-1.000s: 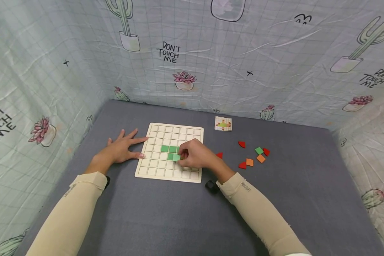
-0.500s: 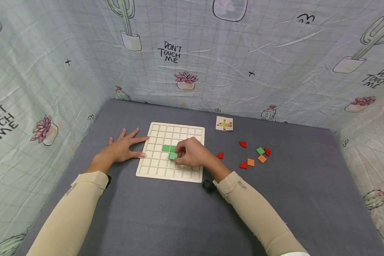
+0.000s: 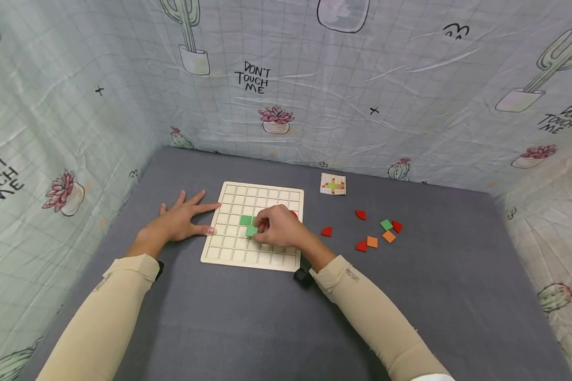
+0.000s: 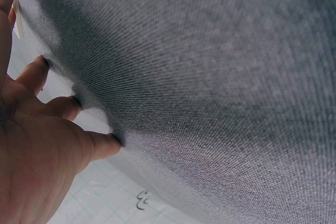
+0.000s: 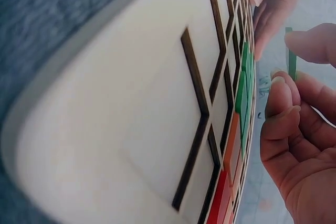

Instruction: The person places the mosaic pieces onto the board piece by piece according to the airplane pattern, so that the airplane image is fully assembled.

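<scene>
My right hand (image 3: 280, 226) hovers over the pale gridded board (image 3: 229, 254), pinching a green square tile (image 5: 292, 56) between thumb and index finger, its other fingers curled in. Below it, green tiles (image 3: 245, 220) sit in the middle cells of the board. The right wrist view also shows an orange tile (image 5: 231, 148) and a red tile (image 5: 218, 203) in the grid; from the head, the hand hides most of these. My left hand (image 3: 176, 221) lies with fingers spread on the table, thumb and index fingertips at the board's left edge.
Right of the board lie loose red quarter-round pieces (image 3: 360, 215), two orange squares (image 3: 372, 242) and a green square (image 3: 386, 225). A small pattern card (image 3: 333, 184) lies behind them on the grey cloth (image 3: 219, 328). Printed curtains (image 3: 314, 69) wall the table in.
My right hand has shifted left across the board with the green tile. A red piece at the board's right side now shows past the hand. The left hand stays put.
</scene>
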Motion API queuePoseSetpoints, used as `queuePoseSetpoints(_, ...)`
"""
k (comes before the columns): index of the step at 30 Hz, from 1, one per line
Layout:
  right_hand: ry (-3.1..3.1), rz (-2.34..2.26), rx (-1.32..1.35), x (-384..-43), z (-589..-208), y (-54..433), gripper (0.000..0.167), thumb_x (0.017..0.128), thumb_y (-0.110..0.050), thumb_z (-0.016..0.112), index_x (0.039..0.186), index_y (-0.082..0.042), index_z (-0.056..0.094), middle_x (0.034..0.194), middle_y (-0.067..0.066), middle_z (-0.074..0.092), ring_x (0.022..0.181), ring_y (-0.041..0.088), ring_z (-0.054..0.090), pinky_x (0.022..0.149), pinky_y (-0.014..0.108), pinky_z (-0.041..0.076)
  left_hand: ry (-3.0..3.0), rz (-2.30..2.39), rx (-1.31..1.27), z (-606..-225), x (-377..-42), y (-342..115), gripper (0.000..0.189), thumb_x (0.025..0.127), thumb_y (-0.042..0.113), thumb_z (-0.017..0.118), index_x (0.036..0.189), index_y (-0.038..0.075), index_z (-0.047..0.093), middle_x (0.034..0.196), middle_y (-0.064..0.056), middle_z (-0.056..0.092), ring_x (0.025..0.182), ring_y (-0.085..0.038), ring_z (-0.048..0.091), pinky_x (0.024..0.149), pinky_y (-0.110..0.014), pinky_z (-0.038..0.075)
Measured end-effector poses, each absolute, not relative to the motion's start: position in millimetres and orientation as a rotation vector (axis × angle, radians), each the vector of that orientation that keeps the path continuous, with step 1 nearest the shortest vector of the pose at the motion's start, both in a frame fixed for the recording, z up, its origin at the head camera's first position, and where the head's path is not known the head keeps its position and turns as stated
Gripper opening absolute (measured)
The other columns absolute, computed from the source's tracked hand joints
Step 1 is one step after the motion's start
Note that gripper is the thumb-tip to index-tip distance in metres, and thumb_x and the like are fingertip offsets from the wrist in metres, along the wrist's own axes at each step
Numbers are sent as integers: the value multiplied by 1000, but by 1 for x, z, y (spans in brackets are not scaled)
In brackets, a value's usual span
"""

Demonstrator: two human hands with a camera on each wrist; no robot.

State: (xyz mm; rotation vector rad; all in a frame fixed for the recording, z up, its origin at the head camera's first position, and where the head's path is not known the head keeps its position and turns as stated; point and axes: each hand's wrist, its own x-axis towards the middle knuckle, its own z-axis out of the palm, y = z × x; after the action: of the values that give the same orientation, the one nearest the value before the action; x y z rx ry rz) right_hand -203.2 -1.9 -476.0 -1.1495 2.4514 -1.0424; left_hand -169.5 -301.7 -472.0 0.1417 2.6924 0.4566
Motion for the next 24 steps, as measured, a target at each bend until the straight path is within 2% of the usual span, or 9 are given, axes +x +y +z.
queuePoseSetpoints(24, 2537, -951, -1072, -201, -479, -26, 10, 83, -14, 83, 89, -7, 80, 75, -2, 75, 69, 2, 61, 72, 18, 50, 2697, 477, 150, -472, -167, -302, 85, 90, 66, 69, 163, 39, 35, 178, -13, 5, 158, -59, -7, 112, -89, 0)
